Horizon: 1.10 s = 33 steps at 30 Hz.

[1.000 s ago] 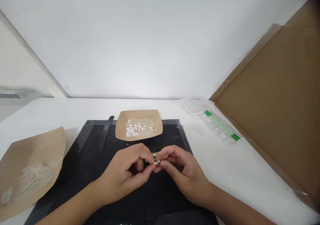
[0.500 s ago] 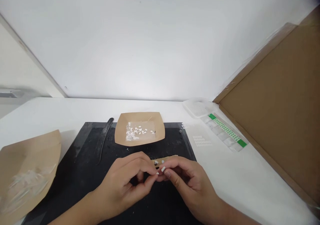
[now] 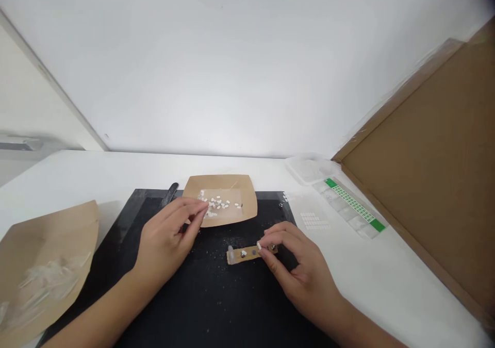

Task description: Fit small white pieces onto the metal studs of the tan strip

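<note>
My right hand [image 3: 296,260] pinches a small white oblong piece [image 3: 259,245] between thumb and index finger, just above a narrow tan strip [image 3: 248,254]. That strip lies on the black mat and bears small shiny and dark round spots, with a clear nub [image 3: 231,253] at its left end. My left hand [image 3: 170,232] reaches over the near left side of a brown paper tray [image 3: 249,216], thumb and fingertips pressed together. Whatever they may hold is too small to make out. Inside the tray lie many small white pieces [image 3: 218,202].
A dark flat tool [image 3: 169,195] lies partly behind my left hand on the black mat [image 3: 232,307]. At left stands another brown tray [image 3: 87,229] with clear plastic pieces. To the right are rows of white pieces [image 3: 315,220], a green-labelled clear case [image 3: 353,206] and a cardboard panel [image 3: 425,167].
My left hand has moved up and left, away from my right hand, to the tray. My right hand has shifted slightly right with its white piece, and the tan strip now shows more.
</note>
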{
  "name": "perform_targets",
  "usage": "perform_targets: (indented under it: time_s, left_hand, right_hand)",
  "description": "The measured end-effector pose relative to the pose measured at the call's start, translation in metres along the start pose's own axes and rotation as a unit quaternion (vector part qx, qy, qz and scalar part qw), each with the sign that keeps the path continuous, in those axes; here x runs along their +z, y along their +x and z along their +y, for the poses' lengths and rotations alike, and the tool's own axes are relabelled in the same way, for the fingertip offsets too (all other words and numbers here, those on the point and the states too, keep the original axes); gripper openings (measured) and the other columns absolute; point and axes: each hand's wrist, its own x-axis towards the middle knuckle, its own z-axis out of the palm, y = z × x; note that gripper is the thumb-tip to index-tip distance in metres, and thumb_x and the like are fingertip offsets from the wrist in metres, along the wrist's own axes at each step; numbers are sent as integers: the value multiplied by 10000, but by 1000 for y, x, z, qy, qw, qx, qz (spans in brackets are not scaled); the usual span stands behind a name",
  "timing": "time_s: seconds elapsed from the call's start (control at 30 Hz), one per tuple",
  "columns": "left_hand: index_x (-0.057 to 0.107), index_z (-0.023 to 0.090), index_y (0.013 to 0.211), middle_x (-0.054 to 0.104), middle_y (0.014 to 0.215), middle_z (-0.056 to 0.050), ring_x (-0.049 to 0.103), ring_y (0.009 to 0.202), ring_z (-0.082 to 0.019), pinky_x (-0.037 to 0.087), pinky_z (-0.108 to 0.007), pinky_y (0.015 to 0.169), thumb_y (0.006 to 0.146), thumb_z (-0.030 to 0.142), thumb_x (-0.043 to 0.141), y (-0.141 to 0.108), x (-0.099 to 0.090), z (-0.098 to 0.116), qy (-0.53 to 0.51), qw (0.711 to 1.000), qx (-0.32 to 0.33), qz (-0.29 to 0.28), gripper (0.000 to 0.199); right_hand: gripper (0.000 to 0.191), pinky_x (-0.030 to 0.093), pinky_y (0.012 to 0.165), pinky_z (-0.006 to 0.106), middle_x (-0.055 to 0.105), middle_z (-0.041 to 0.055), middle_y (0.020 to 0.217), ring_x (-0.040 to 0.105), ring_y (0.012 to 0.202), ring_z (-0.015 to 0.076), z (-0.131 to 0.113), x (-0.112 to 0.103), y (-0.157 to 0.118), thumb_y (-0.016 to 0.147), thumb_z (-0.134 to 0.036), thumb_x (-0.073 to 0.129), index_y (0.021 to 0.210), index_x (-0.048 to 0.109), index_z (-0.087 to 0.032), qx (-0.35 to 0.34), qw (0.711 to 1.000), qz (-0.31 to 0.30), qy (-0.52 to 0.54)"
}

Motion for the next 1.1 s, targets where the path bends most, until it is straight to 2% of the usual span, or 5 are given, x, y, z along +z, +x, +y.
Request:
perform_targets:
  time_s: [0.23,0.4,0.63,0.93,1.1]
  left_hand:
    - [817,233,1113,805,1087,-29,759,968,-191,614,-311,900,1062,260,621,1,-2,-18,44,999,-7,-5,204]
    - [828,263,1060,814,932,-2,690,665,-141,546,-258,582,1012,372,711,0,-2,-16,7,994,-107,5,167]
    - [762,195,1123,770,961,-71,690,897,-218,585,-358,810,944,174,746,2,-3,8,-98,988,103,-66,180]
    - [656,181,1273,760,1018,-91,673,956,-267,608,-414,842,865,362,861,-15,4,31,-108,976,98,-161,491]
    - [643,189,1263,734,1091,-107,659,1027,-285,614,-436,869,874,358,859,-21,9,33,-91,976,76,-185,476]
  right_hand:
    - [54,555,849,364,715,30,1015,694,962,224,6,2,3,1017,-241,656,986,694,-265,6,1000,-3,-4]
    - [51,548,899,380,684,45,1065,678,1027,240,9,3,3,1018,-280,656,983,689,-262,29,1000,1,-1]
    - [53,526,996,450,606,65,1135,633,1106,271,12,5,5,993,-309,709,995,754,-280,60,998,11,-19]
    - [144,477,1056,537,605,71,1130,539,1211,329,11,12,-2,940,-185,755,966,804,-318,8,993,-14,-121]
    - [147,450,1086,574,632,70,1129,510,1238,339,16,14,-1,927,-162,780,953,799,-306,1,991,-26,-135]
